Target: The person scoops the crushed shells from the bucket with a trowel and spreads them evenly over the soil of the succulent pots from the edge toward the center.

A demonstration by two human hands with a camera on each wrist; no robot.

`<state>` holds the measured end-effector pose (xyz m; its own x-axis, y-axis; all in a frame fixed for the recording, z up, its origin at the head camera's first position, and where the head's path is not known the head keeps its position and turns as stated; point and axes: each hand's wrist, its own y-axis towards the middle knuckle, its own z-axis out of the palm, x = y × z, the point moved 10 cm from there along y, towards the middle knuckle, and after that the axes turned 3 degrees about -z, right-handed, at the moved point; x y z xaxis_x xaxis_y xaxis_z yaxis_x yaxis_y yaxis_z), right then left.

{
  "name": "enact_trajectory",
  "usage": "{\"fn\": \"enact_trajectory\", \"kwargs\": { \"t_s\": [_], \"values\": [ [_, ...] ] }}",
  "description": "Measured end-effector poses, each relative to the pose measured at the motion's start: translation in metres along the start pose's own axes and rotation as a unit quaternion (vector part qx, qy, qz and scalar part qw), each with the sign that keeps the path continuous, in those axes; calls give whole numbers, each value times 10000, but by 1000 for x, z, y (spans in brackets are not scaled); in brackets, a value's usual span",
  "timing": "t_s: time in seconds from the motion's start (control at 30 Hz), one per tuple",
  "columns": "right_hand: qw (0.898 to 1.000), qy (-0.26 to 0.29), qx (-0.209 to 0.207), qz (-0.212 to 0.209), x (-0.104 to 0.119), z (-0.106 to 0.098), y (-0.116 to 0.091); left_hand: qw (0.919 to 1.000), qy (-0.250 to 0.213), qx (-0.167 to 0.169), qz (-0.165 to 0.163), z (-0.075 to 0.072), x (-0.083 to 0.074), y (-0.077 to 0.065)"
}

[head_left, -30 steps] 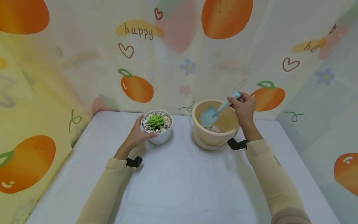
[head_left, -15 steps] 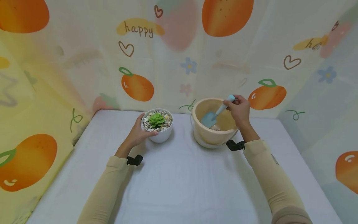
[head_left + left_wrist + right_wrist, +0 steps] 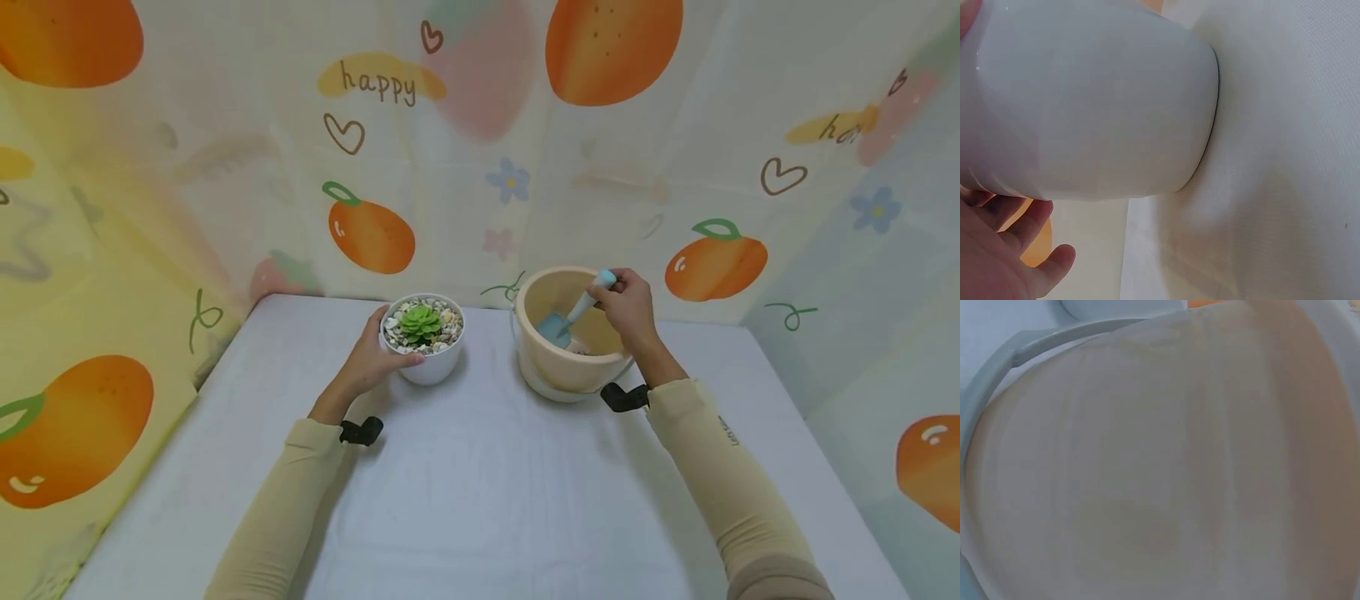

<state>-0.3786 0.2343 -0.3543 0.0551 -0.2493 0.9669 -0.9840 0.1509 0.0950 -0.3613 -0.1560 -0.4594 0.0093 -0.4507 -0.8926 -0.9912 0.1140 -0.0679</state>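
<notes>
My left hand (image 3: 367, 358) grips a white flowerpot (image 3: 433, 368) from its left side, thumb along the front and fingers behind. Pebbles (image 3: 397, 337) fill the pot around a green succulent (image 3: 420, 322). In the left wrist view the pot's smooth wall (image 3: 1097, 100) rises from the white cloth, with fingers curled against it. With my right hand (image 3: 630, 308) I pinch the top of a light blue garden trowel's handle (image 3: 588, 298). Its blade (image 3: 555, 330) points down inside a beige bucket (image 3: 566, 371), near some pebbles at the bottom. The bucket's wall (image 3: 1135, 462) fills the right wrist view.
A grey-white bucket handle (image 3: 991, 381) curves along the bucket's outside in the right wrist view. The white-covered table (image 3: 480, 500) extends toward me. Behind it hangs a fruit-printed curtain (image 3: 465, 200), close to the bucket and pot.
My right hand has moved left and down, lowering the trowel blade deeper into the bucket. The left hand keeps its hold on the pot.
</notes>
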Motion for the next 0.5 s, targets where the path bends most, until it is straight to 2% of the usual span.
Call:
{"fn": "enact_trajectory", "kwargs": {
  "t_s": [0.23,0.33,0.5],
  "values": [
    [9964,-627,496,293,-4,9,-1,10000,-15,-37,-88,-1,2,-2],
    [9933,-1003,461,356,-4,3,0,9999,44,-6,-102,0,2,-1],
    [9877,-1531,289,151,4,-12,4,9998,121,-13,-148,1,1,1]
  ]
}}
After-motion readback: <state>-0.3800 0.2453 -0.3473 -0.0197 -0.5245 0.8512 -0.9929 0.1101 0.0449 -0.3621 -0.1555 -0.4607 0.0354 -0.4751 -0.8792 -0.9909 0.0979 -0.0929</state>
